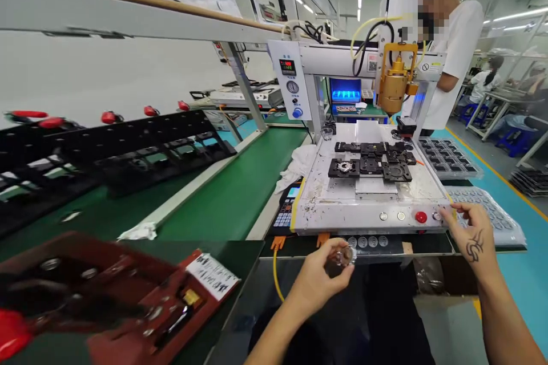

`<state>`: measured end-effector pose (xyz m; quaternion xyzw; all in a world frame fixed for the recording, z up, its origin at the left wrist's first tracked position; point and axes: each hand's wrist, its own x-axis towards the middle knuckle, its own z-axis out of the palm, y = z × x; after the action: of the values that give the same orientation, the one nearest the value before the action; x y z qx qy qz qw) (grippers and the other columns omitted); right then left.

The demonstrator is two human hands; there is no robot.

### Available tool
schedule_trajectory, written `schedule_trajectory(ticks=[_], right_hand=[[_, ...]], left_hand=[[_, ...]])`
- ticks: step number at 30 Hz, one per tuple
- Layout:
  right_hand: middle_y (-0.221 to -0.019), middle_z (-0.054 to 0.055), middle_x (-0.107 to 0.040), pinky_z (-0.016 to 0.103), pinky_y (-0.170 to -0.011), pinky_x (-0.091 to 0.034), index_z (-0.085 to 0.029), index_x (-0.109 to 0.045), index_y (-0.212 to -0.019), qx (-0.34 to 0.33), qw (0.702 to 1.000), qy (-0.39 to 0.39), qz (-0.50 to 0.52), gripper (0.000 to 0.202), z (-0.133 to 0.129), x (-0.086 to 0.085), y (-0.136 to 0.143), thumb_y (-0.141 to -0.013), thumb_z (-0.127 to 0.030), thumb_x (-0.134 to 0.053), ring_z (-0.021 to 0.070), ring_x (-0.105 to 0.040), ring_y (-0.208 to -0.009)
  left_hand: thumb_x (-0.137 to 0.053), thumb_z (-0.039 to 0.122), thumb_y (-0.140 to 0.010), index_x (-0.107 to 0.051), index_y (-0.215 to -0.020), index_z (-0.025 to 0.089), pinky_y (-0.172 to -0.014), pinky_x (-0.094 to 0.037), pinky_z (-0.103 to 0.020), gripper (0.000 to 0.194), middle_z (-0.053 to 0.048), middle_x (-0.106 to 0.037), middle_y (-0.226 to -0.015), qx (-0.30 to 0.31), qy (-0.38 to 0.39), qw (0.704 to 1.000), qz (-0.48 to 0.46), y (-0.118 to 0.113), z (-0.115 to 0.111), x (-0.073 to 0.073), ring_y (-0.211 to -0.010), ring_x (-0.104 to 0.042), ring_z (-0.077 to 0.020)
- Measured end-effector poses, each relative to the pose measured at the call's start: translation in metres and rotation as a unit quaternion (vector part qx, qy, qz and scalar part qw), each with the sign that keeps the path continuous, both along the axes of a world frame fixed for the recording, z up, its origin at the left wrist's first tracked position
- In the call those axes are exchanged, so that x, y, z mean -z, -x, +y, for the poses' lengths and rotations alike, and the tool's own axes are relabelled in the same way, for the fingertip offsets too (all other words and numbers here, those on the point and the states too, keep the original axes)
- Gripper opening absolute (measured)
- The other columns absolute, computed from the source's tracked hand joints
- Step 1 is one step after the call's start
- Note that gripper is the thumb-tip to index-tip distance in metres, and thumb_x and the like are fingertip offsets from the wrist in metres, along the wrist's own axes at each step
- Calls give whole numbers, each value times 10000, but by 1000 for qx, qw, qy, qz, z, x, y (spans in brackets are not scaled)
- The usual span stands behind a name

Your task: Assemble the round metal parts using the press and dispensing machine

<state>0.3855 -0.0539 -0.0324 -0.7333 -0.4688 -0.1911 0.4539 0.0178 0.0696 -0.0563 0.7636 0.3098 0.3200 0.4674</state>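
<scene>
My left hand [319,276] pinches a small shiny metal ring, which looks like a watch case [347,255], between thumb and fingers in front of the machine. At the machine's front right corner, my right hand [473,234] has its thumb at a round button [436,215], with the other fingers apart and bent over the corner. On the white bed of the dispensing machine [308,205] sits a black fixture [372,165]. Another metal ring [343,166] lies in its left part. Several round metal discs [363,242] lie along the bench below the front panel.
A gold-coloured cylinder head [393,85] hangs above the bed. A red-brown clamp press [171,302] stands at left near a green belt [257,171]. Trays of parts [449,157] lie to the right. A person in a white shirt [458,40] stands behind the machine.
</scene>
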Motion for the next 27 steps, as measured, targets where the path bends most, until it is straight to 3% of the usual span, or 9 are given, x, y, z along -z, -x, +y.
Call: schedule_trajectory(ticks=[3, 7, 10, 12, 15, 19, 24, 27], right_hand=[[-921, 76, -607, 451, -857, -474, -200, -643, -954, 26, 1000, 7, 12, 471, -6, 23, -5, -907, -669, -660, 276, -568, -903], [-922, 64, -610, 435, -867, -478, -213, -618, -945, 0, 999, -31, 11, 324, -4, 27, 19, -936, -524, -707, 258, -577, -889], [-889, 54, -648, 379, -795, -501, -227, -631, -919, -132, 988, 22, 81, 180, -9, 35, 59, -1017, -377, -622, 228, -613, -831], [-911, 64, -710, 366, -793, -535, -232, -671, -934, -253, 950, 116, 143, 202, -12, 47, 84, -1054, -342, -551, 229, -670, -849], [-1028, 91, -775, 389, -884, -573, -236, -731, -1030, -319, 916, 175, 170, 238, -10, 70, 107, -1065, -336, -518, 258, -724, -964], [-1099, 112, -760, 447, -957, -574, -241, -733, -1165, -311, 928, 189, 80, 248, 4, 89, 104, -1070, -317, -516, 282, -709, -1040], [-1043, 133, -707, 429, -818, -589, -168, -665, -1325, -303, 915, 233, -126, 302, 19, 100, 91, -1070, -267, -537, 279, -687, -938], [-1015, 132, -731, 413, -764, -568, -132, -650, -1328, -311, 911, 184, -200, 299, 21, 109, 87, -1045, -205, -587, 268, -674, -879]], left_hand=[[-765, 220, -786, -639, -1144, 248, -954, -597, -411, 381, -42, -773, -1095, 71, -41, 995, 55, -28, -1, 22, -1015, -738, -240], [-850, 143, -702, -638, -1068, 241, -1175, -469, -515, 434, -126, -660, -1454, 135, -102, 979, 112, -59, 10, 42, -1381, -585, -339], [-867, 123, -685, -627, -1050, 232, -1242, -398, -553, 450, -162, -619, -1507, 160, -124, 969, 142, -68, 14, 56, -1444, -537, -357], [-859, 108, -686, -618, -1055, 221, -1301, -310, -567, 455, -178, -589, -1540, 178, -144, 963, 141, -66, 10, 64, -1488, -495, -354], [-835, 101, -704, -598, -1084, 211, -1337, -244, -560, 462, -179, -560, -1570, 194, -166, 959, 121, -54, -2, 74, -1525, -449, -329], [-797, 115, -748, -583, -1125, 215, -1332, -261, -571, 444, -159, -556, -1579, 188, -178, 959, 118, -43, -15, 80, -1537, -432, -310], [-762, 96, -772, -582, -1121, 214, -1335, -158, -660, 410, -137, -597, -1541, 149, -197, 962, 119, -47, -18, 80, -1571, -360, -352], [-751, 71, -765, -577, -1127, 212, -1333, -122, -681, 425, -136, -606, -1530, 146, -195, 962, 123, -52, -17, 80, -1564, -370, -364]])
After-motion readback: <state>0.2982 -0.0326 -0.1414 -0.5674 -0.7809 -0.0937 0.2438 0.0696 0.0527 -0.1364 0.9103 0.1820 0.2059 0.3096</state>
